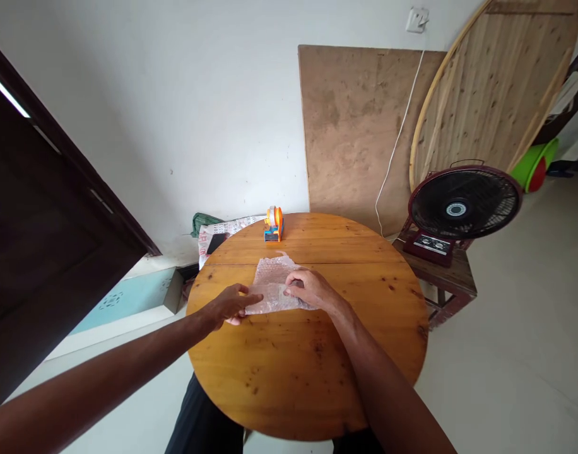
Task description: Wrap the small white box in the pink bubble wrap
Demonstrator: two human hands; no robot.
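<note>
A sheet of clear, pinkish bubble wrap [272, 271] lies on the round wooden table [289, 372], its near part folded over. My left hand [231, 304] grips the near left corner, thumb on top and fingers underneath. At the right side of the fold, my right hand [312, 290] has its fingers curled and pinched together on the wrap. Part of the wrap is hidden beneath this hand, and I cannot tell whether anything is inside the fold. Beyond the wrap stands an orange and blue tape dispenser [273, 227] with a roll on it.
On the right, a dark red electric fan [459, 205] stands on a wooden stool [452, 274]. A board [355, 126] and a large round tabletop [492, 94] lean on the wall. A white cable [400, 132] hangs there. To the left lies a pale blue box [128, 302].
</note>
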